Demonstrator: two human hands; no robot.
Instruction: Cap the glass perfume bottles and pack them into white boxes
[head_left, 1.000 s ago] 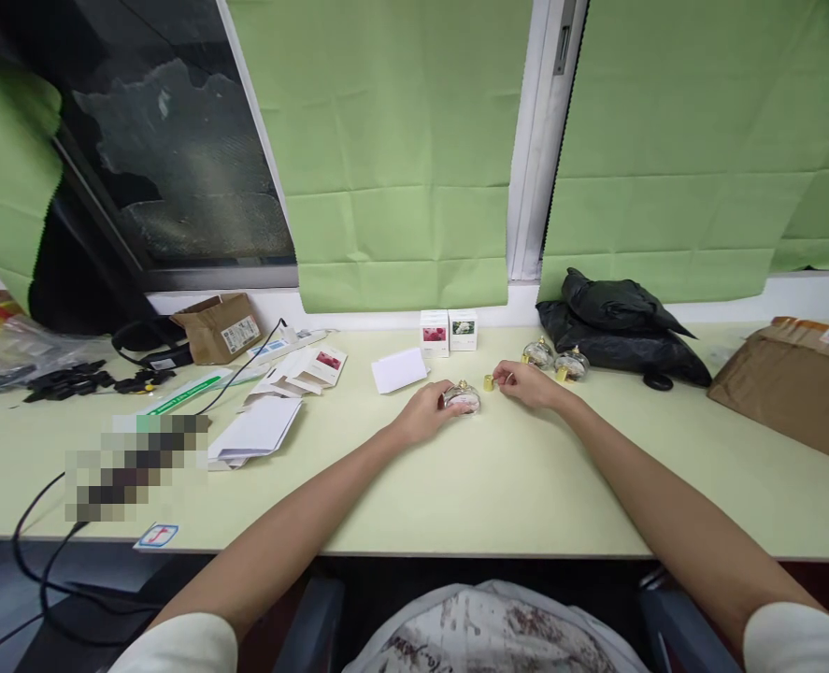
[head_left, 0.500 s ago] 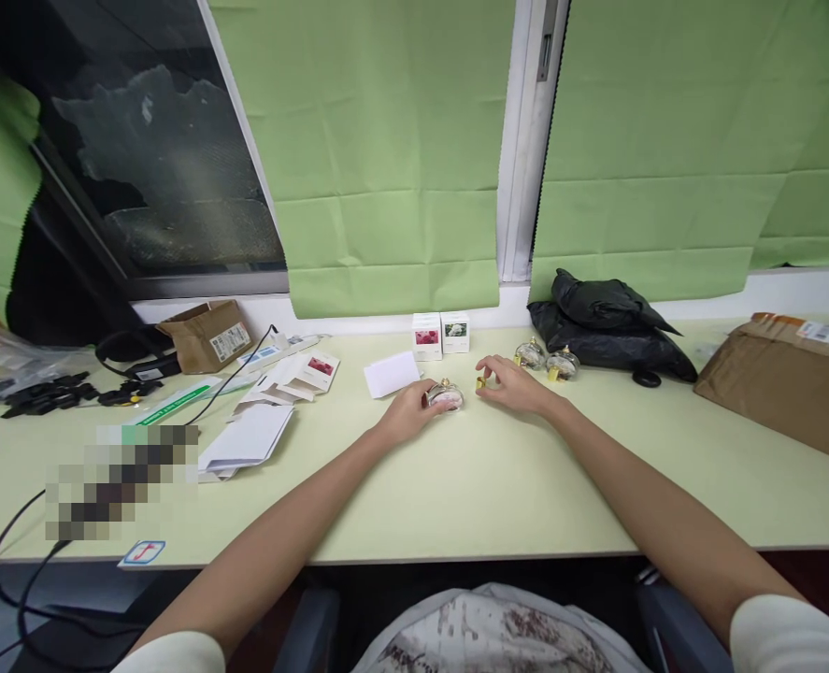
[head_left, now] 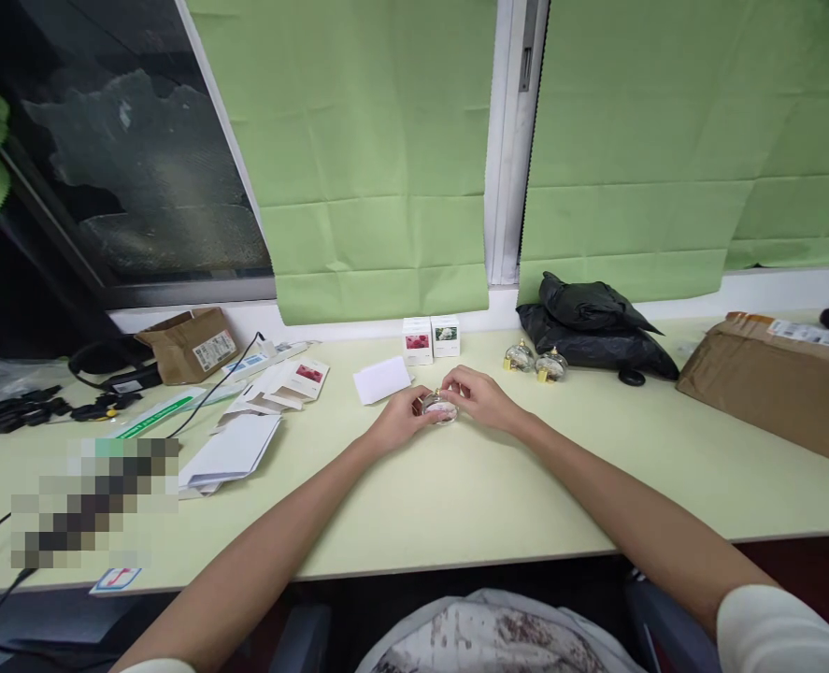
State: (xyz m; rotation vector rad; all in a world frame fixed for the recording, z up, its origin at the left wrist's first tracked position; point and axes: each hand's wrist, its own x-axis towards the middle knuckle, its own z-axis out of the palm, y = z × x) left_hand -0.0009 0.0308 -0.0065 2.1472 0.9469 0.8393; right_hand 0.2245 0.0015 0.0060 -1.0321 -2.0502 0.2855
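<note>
A small round glass perfume bottle [head_left: 440,408] with a gold neck sits low over the table. My left hand [head_left: 404,416] is closed round its left side, thumb across the front. My right hand [head_left: 480,397] is at the bottle's upper right, its fingers bent and drawn together by the neck. The small gold cap it pinched a moment ago is hidden behind these fingers now. Farther right stand two more glass perfume bottles [head_left: 519,355] [head_left: 551,365], with gold pieces in front of them. A folded white paper [head_left: 382,379] lies just beyond my left hand.
Two small white boxes [head_left: 418,342] [head_left: 446,336] with flower pictures stand near the window wall. Black plastic bags [head_left: 593,327] and a large brown package [head_left: 771,388] are at the right. Flattened white cartons [head_left: 235,449], cables and an open brown box [head_left: 186,346] occupy the left.
My right hand has moved left with the gold cap, from apart to against the bottle's neck. My left hand stays on the bottle. The view has shifted slightly right.
</note>
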